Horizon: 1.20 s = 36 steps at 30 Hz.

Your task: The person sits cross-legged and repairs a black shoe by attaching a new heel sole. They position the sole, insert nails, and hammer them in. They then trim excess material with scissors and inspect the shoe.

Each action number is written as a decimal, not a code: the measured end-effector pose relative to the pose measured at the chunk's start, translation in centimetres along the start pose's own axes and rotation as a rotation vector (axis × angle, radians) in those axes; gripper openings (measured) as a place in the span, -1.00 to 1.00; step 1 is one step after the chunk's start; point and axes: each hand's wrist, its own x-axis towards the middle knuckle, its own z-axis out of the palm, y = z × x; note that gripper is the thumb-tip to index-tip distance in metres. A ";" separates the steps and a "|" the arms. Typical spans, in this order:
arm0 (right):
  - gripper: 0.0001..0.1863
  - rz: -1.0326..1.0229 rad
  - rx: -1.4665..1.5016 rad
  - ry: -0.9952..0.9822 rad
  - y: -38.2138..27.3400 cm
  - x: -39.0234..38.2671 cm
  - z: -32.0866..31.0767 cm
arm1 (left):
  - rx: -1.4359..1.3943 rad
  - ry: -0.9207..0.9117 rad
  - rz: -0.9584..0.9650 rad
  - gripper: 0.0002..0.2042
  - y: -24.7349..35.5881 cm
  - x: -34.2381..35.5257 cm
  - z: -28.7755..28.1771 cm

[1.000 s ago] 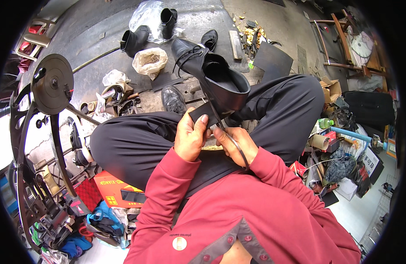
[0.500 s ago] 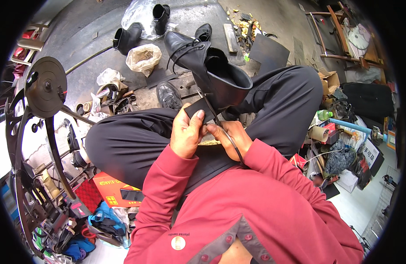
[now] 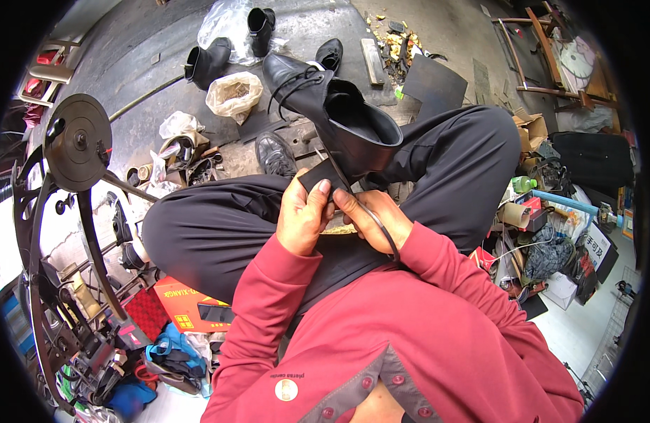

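My left hand (image 3: pixel 301 215) pinches a flat black sheet piece (image 3: pixel 315 176) between thumb and fingers, above my lap. My right hand (image 3: pixel 380 213) is closed around a long, narrow, dark knife-like tool (image 3: pixel 386 233). The tool slants across the right edge of the black piece, and its lower end reaches my right wrist. The two hands nearly meet, thumbs close together. Just beyond them, a black lace-up boot (image 3: pixel 360 151) lies tilted between my knees, its opening toward me. What supports the boot is mostly hidden.
Black boots (image 3: pixel 208 62) stand by clear plastic at the far left, near a white bag (image 3: pixel 234 95). A black sheet (image 3: pixel 435 86) lies far right. A wheeled iron machine (image 3: pixel 77 141) rises at left, beside an orange box (image 3: pixel 191 308). Clutter fills the right side around a green bottle (image 3: pixel 523 185).
My right thumb has moved up toward the black piece, and the tool has shifted slightly against its edge. The left hand keeps its hold. The whole view has shifted a little.
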 end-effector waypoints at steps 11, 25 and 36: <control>-0.29 -0.075 -0.114 0.135 2.4 0.5 1.0 | 0.001 -0.027 -0.137 -0.83 0.7 0.3 -1.1; -0.33 -0.142 0.119 -0.046 -0.5 0.8 -0.3 | -0.040 -0.089 -0.132 -0.84 0.0 -0.1 -1.2; -0.44 -0.172 0.070 0.034 -0.3 0.7 0.4 | -0.072 -0.031 -0.140 -0.83 -0.2 -0.3 -1.4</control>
